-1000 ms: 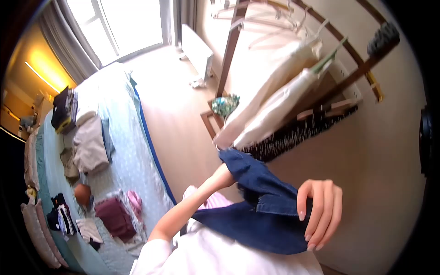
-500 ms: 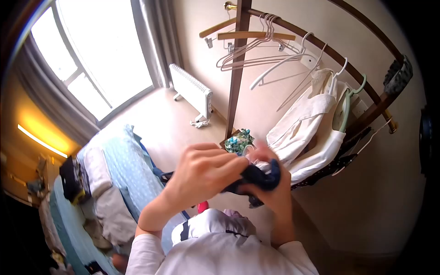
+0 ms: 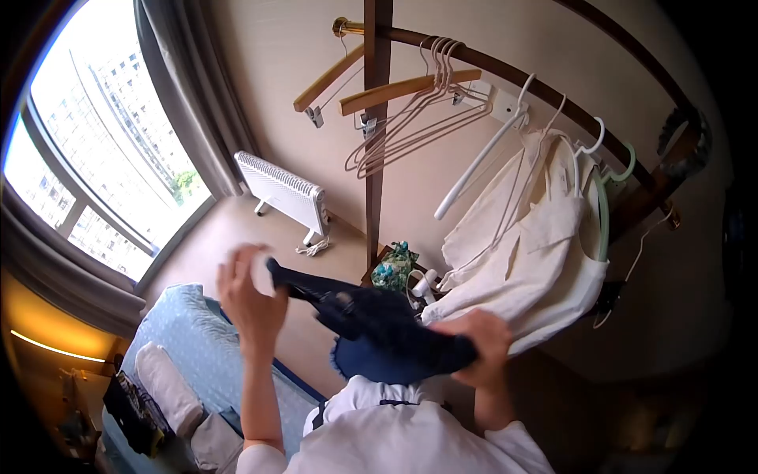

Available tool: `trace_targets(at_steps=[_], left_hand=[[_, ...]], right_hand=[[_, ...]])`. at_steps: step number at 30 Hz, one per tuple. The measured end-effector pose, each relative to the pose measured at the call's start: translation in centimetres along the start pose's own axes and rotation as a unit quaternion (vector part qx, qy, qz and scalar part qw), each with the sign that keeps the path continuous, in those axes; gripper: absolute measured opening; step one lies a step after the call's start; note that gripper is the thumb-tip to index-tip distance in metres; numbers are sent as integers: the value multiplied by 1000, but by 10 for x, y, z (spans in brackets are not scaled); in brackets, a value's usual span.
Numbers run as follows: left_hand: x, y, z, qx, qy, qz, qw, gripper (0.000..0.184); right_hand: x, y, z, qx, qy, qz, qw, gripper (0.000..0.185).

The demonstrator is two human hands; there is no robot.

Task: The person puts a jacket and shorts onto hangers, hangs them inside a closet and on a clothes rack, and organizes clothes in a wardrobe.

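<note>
- Moves both hands apart since the earlier frame, stretching the bunched navy denim garment [image 3: 383, 325] between left hand [image 3: 254, 300] and right hand [image 3: 485, 347].
- Exposes more cloth, frayed hem [image 3: 338, 362] included; reads as opening out rather than bundling.
- Holds the garment aloft in front of the white top [image 3: 387, 442], below the wooden hanger [image 3: 395, 91], beside the cream shirt [image 3: 509, 265].
- Raises left hand higher, fingers upward, thumb apart, beside one garment end; cannot tell if pinching.
- Sets right hand lower, fingers blurred but curled around the opposite end.
</note>
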State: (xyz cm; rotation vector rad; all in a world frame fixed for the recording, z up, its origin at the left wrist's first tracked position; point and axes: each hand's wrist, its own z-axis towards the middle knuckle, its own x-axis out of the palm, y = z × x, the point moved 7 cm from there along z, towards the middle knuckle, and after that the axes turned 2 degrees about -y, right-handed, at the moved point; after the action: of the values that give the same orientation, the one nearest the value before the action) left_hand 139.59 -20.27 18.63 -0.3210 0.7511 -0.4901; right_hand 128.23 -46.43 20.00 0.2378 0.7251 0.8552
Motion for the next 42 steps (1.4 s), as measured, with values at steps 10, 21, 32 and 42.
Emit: trace_targets(at_steps=[10, 21, 32, 42], left_hand=[[117, 26, 45, -33, 26, -248, 968, 41], [151, -48, 69, 111, 220, -363, 899, 39], [203, -68, 41, 248, 431, -501, 708, 59], [223, -73, 39, 124, 592, -421, 676, 44]], right_hand=[[3, -79, -11, 154, 15, 152, 976, 17], [-16, -97, 38, 399, -31, -1, 917, 28], [-54, -228, 163, 421, -236, -380, 789, 45], [-18, -109, 76, 255, -460, -149, 837, 29]])
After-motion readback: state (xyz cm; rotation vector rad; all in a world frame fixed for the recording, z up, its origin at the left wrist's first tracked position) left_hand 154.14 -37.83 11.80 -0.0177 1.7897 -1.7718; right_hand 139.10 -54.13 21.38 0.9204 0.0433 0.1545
